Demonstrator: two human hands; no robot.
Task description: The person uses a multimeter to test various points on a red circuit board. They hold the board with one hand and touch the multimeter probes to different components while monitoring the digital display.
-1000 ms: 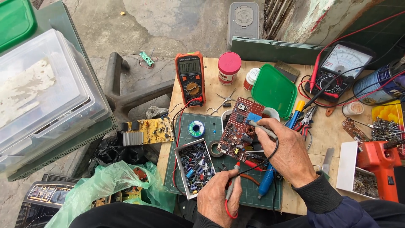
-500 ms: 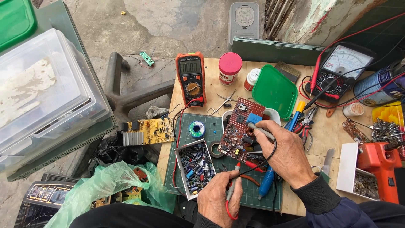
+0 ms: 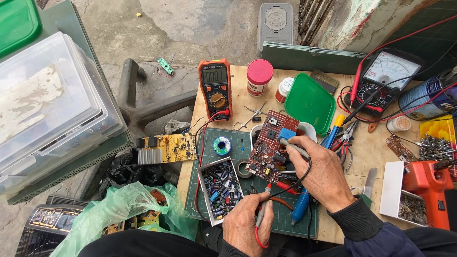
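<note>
Both hands unmoved, left hand (image 3: 247,221) grip closed on red probe (image 3: 263,209), right hand (image 3: 320,171) on grey probe (image 3: 294,148).

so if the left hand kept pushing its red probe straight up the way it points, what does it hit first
Probably the red circuit board: the left hand aims its red probe at the board's near edge, though depth is unclear.

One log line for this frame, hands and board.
left hand: holds red probe | right hand: holds black probe on red board | orange meter: on
</note>
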